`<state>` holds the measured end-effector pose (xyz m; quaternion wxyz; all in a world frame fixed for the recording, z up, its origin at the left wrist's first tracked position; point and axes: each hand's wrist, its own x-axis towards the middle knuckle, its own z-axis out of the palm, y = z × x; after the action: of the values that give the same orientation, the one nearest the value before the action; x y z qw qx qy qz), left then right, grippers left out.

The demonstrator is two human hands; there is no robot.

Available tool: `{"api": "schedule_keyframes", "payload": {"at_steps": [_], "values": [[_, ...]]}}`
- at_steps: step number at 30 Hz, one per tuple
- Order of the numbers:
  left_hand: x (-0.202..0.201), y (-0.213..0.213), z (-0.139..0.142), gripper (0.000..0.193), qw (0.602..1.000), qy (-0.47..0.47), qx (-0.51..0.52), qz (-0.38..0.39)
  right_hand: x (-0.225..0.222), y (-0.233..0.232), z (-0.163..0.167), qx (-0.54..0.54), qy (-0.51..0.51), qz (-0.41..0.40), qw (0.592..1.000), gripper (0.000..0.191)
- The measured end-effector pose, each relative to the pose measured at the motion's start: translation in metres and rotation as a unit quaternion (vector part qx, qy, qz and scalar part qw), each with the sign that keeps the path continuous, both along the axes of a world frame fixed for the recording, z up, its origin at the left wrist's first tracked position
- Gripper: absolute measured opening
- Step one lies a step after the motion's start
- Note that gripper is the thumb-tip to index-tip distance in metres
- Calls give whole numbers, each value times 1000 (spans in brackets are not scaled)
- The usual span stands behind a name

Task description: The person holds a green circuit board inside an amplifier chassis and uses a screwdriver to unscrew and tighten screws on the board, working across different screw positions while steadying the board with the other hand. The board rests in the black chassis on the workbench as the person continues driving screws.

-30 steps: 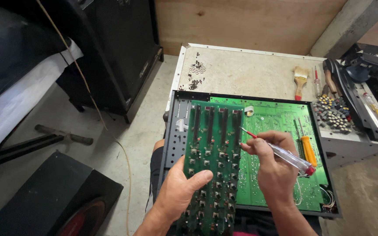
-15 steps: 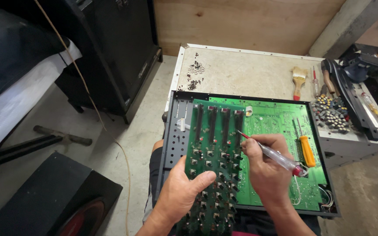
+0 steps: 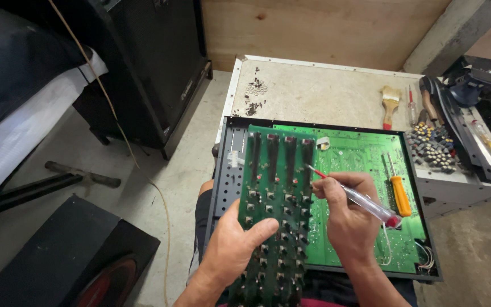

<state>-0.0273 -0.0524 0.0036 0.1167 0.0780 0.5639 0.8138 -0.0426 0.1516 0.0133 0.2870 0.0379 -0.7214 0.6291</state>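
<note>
Green circuit board (image 3: 365, 170) fills the centre of the frame inside a black chassis (image 3: 225, 170). The right hand (image 3: 348, 219) pinches a clear-handled screwdriver (image 3: 353, 193), its tip seemingly touching the smaller knobbed board (image 3: 274, 193). The left hand (image 3: 231, 250) clasps that board's lower edge. An orange screwdriver (image 3: 399, 190) lies at right.
</note>
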Motion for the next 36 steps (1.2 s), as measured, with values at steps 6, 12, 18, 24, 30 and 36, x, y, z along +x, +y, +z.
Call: {"api": "schedule_keyframes", "payload": {"at_steps": [6, 12, 18, 24, 30, 36], "values": [[-1, -2, -6, 48, 1000, 13, 18, 5, 12, 3, -9, 1, 0, 14, 1000, 14], [-2, -2, -11, 50, 1000, 10, 28, 5, 31, 9, -21, -8, 6, 32, 999, 16], [-2, -4, -10, 53, 1000, 11, 23, 1, 33, 18, -23, 3, -3, 56, 998, 16], [-2, -6, -8, 56, 1000, 10, 20, -6, 32, 21, -25, 22, -18, 68, 997, 15], [-3, -7, -6, 58, 999, 15, 18, -25, 28, 22, -22, 36, -11, 80, 996, 16], [-3, -5, -6, 56, 999, 5, 25, -25, 26, 24, -17, 57, -13, 89, 994, 16]]}}
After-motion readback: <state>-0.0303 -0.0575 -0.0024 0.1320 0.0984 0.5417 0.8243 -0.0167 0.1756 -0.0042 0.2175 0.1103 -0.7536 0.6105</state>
